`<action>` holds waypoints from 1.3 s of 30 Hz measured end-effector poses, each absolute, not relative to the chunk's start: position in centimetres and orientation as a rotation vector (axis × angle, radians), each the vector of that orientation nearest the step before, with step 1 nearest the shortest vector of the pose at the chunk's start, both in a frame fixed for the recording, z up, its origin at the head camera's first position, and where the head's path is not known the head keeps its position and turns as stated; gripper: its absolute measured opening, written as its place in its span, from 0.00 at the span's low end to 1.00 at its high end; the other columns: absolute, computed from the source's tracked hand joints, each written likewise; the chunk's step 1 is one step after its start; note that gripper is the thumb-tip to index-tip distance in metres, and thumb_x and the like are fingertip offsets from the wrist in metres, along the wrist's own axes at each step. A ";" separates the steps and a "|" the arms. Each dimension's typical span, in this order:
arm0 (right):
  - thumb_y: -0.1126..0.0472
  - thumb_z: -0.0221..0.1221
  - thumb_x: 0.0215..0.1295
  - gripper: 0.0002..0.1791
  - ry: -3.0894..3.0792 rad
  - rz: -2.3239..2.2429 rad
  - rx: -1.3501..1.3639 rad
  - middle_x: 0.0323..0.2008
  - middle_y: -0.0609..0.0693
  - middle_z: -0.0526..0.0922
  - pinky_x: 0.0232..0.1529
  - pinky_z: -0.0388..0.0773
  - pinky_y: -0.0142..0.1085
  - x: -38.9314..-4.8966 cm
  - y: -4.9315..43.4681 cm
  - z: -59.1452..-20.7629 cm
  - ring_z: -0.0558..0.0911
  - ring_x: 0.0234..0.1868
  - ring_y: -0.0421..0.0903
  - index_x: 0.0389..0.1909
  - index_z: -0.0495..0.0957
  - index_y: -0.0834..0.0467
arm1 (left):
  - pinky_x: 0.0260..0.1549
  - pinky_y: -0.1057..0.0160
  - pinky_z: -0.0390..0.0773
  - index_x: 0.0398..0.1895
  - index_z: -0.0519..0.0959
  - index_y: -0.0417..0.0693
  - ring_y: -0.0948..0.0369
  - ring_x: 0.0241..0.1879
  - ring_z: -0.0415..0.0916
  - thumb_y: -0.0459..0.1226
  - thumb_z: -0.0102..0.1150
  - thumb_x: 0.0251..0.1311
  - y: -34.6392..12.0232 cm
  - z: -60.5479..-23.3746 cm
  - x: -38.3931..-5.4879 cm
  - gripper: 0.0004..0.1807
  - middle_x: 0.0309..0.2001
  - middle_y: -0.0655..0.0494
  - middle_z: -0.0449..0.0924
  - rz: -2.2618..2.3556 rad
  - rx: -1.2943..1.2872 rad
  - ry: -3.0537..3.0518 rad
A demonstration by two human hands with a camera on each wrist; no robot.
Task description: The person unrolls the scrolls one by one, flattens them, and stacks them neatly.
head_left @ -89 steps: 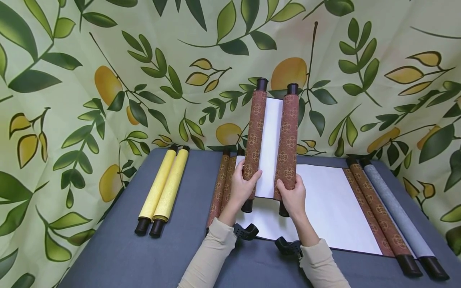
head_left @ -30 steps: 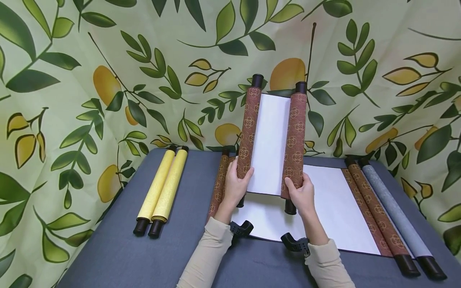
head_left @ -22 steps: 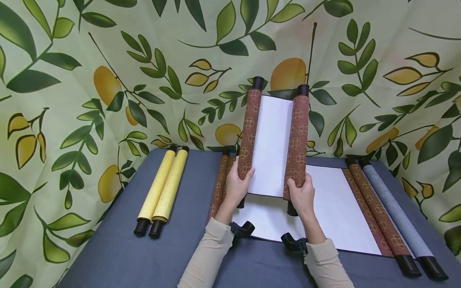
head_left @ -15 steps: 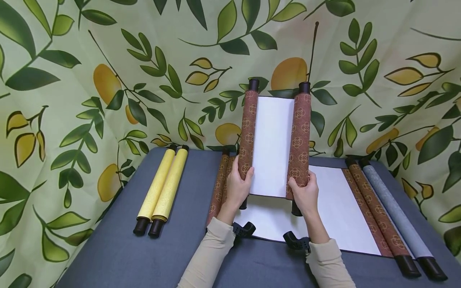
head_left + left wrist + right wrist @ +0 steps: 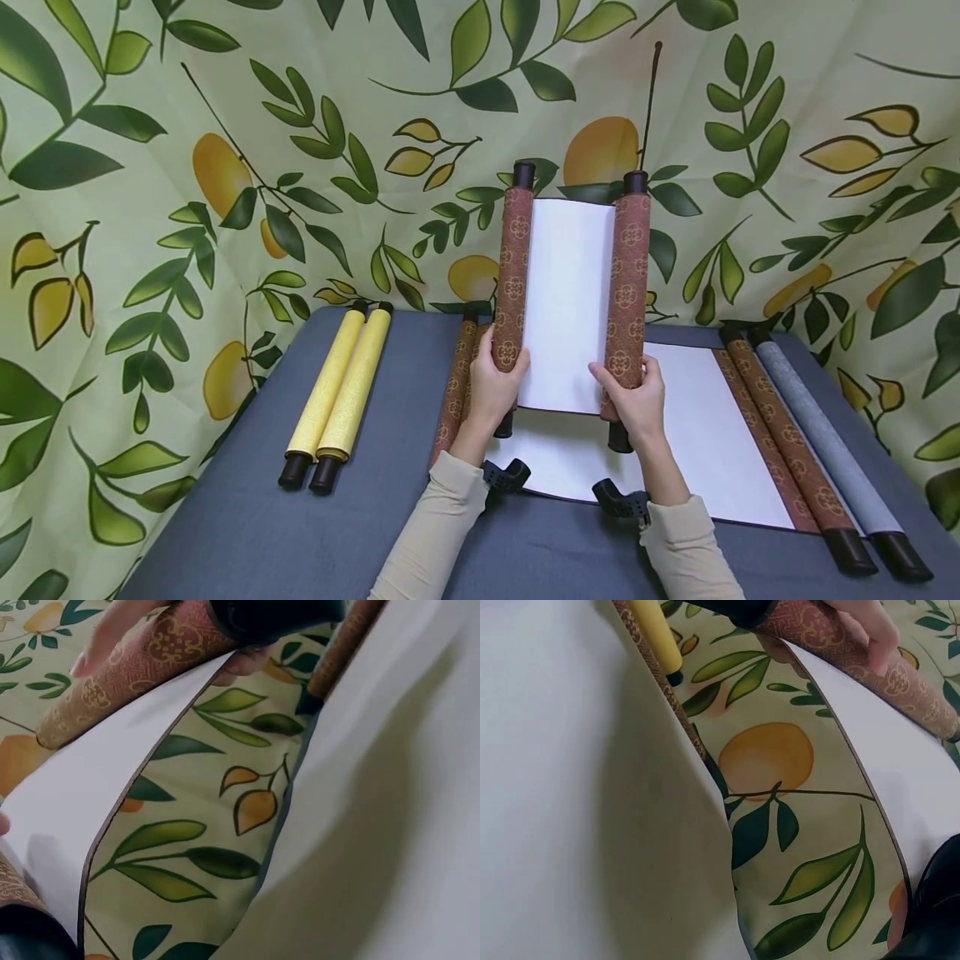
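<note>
Fingers (image 5: 883,641), two sets, curled round a brown scroll (image 5: 567,304)

Left hand (image 5: 496,392): grips the left roll (image 5: 514,267). Right hand (image 5: 637,402): grips the right roll (image 5: 628,287), thumb in front. Scroll: part open, white sheet between rolls, held above an opened scroll (image 5: 720,437) lying on the worktop (image 5: 315,550). Left: yellow scroll (image 5: 356,387), two rolls side by side. Far right: grey-blue roll (image 5: 825,437). Step in hand, by judgement: unrolling the held scroll. Next move: probably calls for parting both rolls evenly, sheet kept straight and untwisted
</note>
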State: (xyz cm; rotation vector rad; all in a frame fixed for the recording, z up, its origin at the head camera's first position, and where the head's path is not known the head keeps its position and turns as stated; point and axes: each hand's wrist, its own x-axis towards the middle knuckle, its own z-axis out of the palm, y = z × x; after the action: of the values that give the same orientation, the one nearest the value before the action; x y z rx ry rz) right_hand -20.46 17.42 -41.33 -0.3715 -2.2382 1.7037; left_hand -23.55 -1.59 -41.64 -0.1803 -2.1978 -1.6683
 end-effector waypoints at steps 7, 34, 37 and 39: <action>0.57 0.67 0.55 0.38 -2.275 1.678 -0.387 0.52 0.62 0.72 0.31 0.72 0.20 -20.6 17.7 -41.4 0.73 0.42 0.41 0.60 0.58 0.67 | 0.43 0.49 0.81 0.64 0.64 0.37 0.45 0.47 0.81 0.39 0.70 0.50 -1.6 -41.7 -23.8 0.38 0.51 0.35 0.81 -1.690 -0.183 -2.150; 0.55 0.61 0.64 0.31 -2.391 1.601 -0.309 0.56 0.61 0.73 0.38 0.72 0.23 -20.1 19.5 -40.6 0.74 0.49 0.46 0.65 0.65 0.61 | 0.37 0.50 0.81 0.54 0.72 0.34 0.45 0.42 0.80 0.38 0.65 0.55 -3.1 -41.5 -24.3 0.26 0.46 0.37 0.78 -1.627 -0.193 -2.177; 0.54 0.61 0.64 0.32 -2.419 1.615 -0.308 0.58 0.62 0.72 0.45 0.77 0.32 -20.0 19.7 -40.5 0.74 0.53 0.51 0.66 0.64 0.61 | 0.37 0.50 0.82 0.55 0.72 0.32 0.45 0.42 0.79 0.38 0.65 0.55 -3.3 -41.5 -24.2 0.27 0.46 0.36 0.78 -1.645 -0.192 -2.189; 0.56 0.60 0.65 0.33 -2.412 1.643 -0.316 0.60 0.63 0.71 0.51 0.77 0.41 -20.0 19.7 -40.4 0.74 0.56 0.54 0.67 0.62 0.62 | 0.36 0.52 0.82 0.55 0.71 0.32 0.45 0.42 0.80 0.37 0.65 0.56 -3.4 -41.5 -24.2 0.26 0.46 0.35 0.78 -1.660 -0.200 -2.200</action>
State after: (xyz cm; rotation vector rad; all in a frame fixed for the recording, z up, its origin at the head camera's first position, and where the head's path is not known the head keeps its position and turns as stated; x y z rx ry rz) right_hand -19.98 19.69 -40.43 -0.3160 -2.4122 1.6431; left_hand -24.22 -3.38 -41.46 -0.2002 -2.1996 -1.6604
